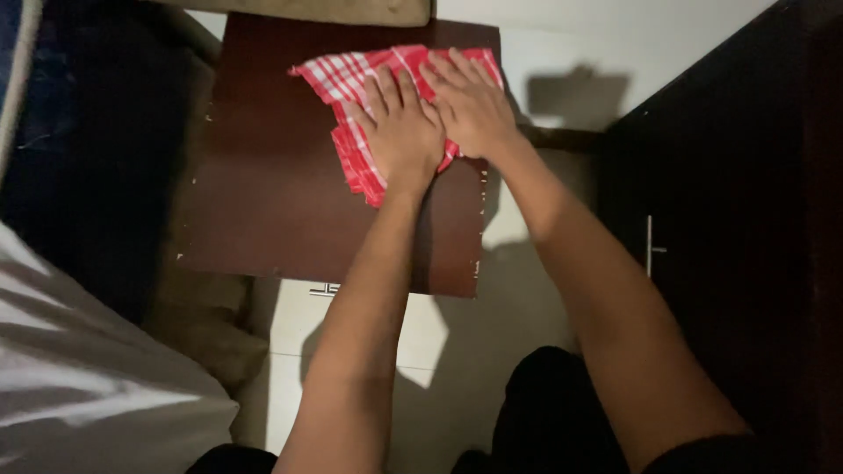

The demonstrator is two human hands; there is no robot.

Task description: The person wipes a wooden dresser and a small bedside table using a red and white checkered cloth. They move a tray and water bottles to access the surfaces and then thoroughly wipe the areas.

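Observation:
A red and white checked cloth (344,77) lies folded on the far right part of a small dark brown table (263,193). My left hand (399,132) rests flat on the cloth's near part, fingers spread and pointing away from me. Beside it, my right hand (470,101) also presses flat on the cloth, near the table's right edge. Both palms cover much of the fabric; its left corner and lower edge stick out from under them.
A dark cabinet (729,219) with a metal handle (650,246) stands at the right. White fabric (79,386) fills the lower left. Light floor tiles (439,351) show below the table. A beige cushion edge (351,10) lies beyond the table.

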